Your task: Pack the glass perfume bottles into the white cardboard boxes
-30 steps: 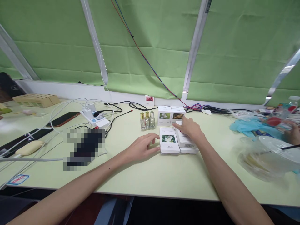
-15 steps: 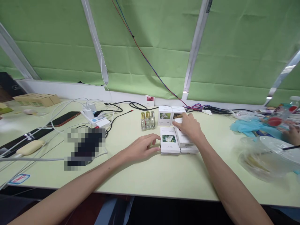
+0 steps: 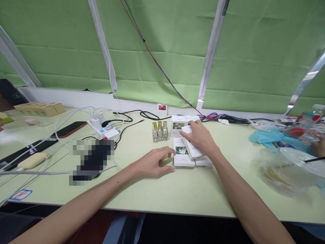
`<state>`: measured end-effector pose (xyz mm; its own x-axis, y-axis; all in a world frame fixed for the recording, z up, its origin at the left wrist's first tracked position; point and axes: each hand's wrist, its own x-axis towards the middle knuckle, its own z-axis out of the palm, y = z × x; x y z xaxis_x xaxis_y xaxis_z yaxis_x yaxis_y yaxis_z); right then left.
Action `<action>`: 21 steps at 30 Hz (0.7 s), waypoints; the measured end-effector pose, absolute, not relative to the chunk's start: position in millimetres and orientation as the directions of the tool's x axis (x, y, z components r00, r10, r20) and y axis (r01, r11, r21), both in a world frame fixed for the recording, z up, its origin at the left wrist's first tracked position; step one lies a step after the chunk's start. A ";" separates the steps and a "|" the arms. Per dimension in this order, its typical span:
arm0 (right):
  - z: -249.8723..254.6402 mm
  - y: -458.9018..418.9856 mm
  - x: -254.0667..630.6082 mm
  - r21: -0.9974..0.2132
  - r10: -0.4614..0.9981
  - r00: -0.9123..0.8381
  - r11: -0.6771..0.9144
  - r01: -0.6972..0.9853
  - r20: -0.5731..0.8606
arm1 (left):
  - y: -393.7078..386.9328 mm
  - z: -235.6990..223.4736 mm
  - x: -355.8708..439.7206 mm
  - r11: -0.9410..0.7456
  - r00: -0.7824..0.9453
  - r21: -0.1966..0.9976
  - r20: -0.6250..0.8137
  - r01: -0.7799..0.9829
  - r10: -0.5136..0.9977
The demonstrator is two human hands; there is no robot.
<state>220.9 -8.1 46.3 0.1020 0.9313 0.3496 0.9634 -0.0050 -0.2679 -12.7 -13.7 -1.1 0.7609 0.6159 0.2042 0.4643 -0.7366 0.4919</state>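
Note:
My right hand (image 3: pixel 200 137) grips a white box (image 3: pixel 191 147) and holds it tilted above two other white boxes lying flat. One of those, a flat box with a white flower picture (image 3: pixel 183 156), lies beside my left hand (image 3: pixel 154 162), whose curled fingers rest on the table with the fingertips close to the box's left edge. Behind stand two upright white boxes (image 3: pixel 178 125) and three small glass bottles with gold caps (image 3: pixel 159 130).
A power strip with tangled cables (image 3: pixel 103 127) and phones (image 3: pixel 68 129) lie at the left. At the right are blue gloves (image 3: pixel 269 137), clear plastic bags (image 3: pixel 286 169) and another person's hand (image 3: pixel 320 146). A small card with a red picture (image 3: pixel 161 108) leans on the back ledge.
My right hand has lifted the top white box off the stack and swung it leftwards, tilted. My left hand has barely moved.

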 end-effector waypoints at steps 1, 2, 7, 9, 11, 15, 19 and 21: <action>45.6 -7.8 221.2 -0.272 0.931 0.103 -0.004 0.962 0.351 | -14.0 -1.4 -12.6 -0.736 0.763 0.500 0.204 0.458 0.613; 45.0 -7.4 221.5 -0.276 0.931 0.104 -0.003 0.961 0.349 | -14.3 -1.6 -12.4 -0.733 0.765 0.507 0.201 0.453 0.612; 42.9 -6.6 222.5 -0.299 0.932 0.095 0.016 0.954 0.351 | -15.9 -0.7 -11.7 -0.723 0.775 0.523 0.171 0.451 0.608; 42.5 -6.2 222.3 -0.304 0.927 0.084 0.033 0.952 0.365 | -16.3 0.0 -11.8 -0.720 0.774 0.520 0.163 0.460 0.612; 41.9 -5.6 221.8 -0.313 0.921 0.063 0.066 0.948 0.384 | -16.5 0.4 -12.0 -0.717 0.773 0.516 0.155 0.468 0.616; 39.6 -4.1 220.2 -0.347 0.901 -0.035 0.201 0.916 0.431 | -15.5 -0.9 -12.6 -0.721 0.771 0.514 0.166 0.464 0.615; 37.1 -4.3 215.8 -0.380 0.859 -0.142 0.359 0.853 0.492 | -10.8 -4.8 -12.0 -0.704 0.724 0.538 0.227 0.464 0.651; 36.0 -5.0 212.9 -0.385 0.840 -0.179 0.411 0.826 0.513 | -7.6 -6.0 -10.9 -0.680 0.669 0.563 0.276 0.470 0.691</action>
<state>212.9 -5.0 36.0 -0.1787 0.8395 0.5131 0.8263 0.4112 -0.3849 -10.9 -7.6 -6.0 0.6686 0.6905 0.2759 0.4698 -0.6799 0.5631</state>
